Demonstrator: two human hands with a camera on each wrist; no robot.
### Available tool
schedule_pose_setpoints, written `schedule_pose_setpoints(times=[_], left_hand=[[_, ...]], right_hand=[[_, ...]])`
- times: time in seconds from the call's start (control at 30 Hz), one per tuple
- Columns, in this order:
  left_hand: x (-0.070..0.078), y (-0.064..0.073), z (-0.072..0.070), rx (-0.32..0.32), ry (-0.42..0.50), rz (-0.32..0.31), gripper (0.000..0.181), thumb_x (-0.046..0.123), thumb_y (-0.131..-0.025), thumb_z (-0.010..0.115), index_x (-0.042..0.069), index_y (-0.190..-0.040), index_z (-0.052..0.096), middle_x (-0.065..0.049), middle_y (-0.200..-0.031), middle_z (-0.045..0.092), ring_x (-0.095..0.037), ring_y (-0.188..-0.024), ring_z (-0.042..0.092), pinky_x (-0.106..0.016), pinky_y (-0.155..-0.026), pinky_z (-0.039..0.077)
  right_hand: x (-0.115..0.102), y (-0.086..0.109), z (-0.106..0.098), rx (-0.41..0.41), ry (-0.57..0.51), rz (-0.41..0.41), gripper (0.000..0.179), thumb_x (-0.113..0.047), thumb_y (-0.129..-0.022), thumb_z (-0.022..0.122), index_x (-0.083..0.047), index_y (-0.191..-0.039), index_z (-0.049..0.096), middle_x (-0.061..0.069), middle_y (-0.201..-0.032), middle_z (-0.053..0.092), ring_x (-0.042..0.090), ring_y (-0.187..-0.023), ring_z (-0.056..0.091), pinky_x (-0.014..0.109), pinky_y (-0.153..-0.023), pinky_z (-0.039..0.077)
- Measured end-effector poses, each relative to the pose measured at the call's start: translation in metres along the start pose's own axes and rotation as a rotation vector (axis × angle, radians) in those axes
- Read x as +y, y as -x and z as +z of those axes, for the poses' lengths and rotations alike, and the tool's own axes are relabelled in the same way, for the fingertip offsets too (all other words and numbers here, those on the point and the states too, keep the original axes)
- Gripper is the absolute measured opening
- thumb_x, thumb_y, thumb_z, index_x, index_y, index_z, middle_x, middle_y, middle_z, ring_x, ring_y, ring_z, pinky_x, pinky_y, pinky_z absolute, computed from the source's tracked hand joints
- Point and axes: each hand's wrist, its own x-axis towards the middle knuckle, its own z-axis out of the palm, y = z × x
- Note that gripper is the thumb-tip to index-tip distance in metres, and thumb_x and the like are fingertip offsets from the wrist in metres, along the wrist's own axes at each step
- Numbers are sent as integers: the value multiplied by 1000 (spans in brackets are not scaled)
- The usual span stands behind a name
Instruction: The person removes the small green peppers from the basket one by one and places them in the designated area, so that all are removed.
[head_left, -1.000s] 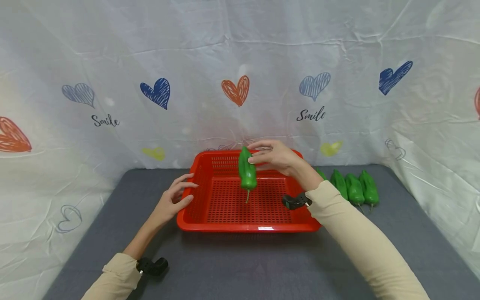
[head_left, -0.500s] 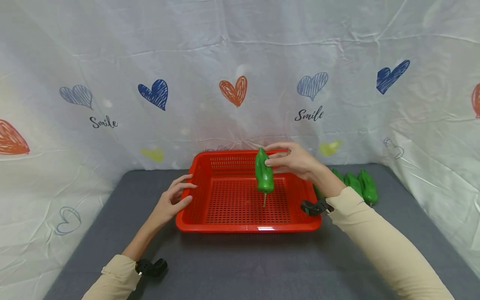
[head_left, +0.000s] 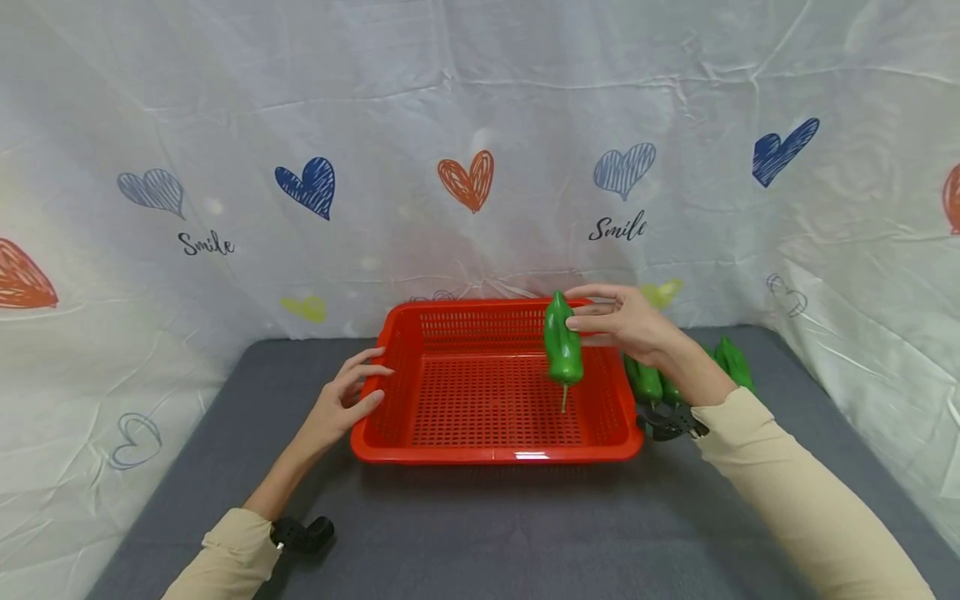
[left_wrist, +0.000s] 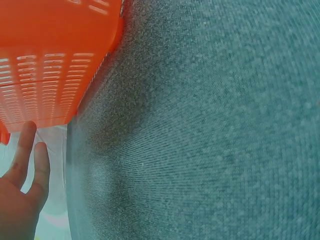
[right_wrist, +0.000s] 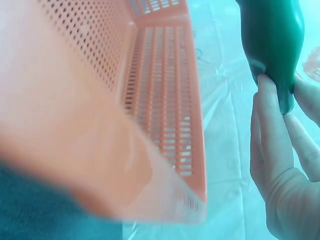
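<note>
In the head view, my right hand (head_left: 630,323) pinches a green pepper (head_left: 562,342) between thumb and fingers, over the right part of a red plastic basket (head_left: 495,456). The pepper's stem points down and its narrow tip up. In the right wrist view the fingers close on the narrow end of the pepper (right_wrist: 272,40), beside the basket wall. At the basket's left rim rests my left hand (head_left: 341,406), its fingers reaching over the edge. The left wrist view shows two fairly straight fingers of the left hand (left_wrist: 22,195) near the slotted wall of the basket (left_wrist: 60,37).
Several more green peppers (head_left: 733,363) lie on the grey cloth-covered table (head_left: 495,533) to the right of the basket, partly hidden by the right forearm. A white curtain (head_left: 540,108) printed with hearts hangs right behind the table.
My right hand has moved to the right with the pepper, from over the basket's middle towards its right side. The left hand and the basket have stayed in place.
</note>
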Motion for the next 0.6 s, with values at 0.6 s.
schedule_pose_setpoints(times=[0.6], left_hand=[[1,0,1,0,9,-2,33,-6,-98,60,-3,-131,60,-15,-158,33,-22,-136,41,-27,-96,44]], right_hand=[[7,35,-39,79,31,-33,44,0,-94,73,-5,-136,63,2,-124,67,20,-110,65,38,-88,54]])
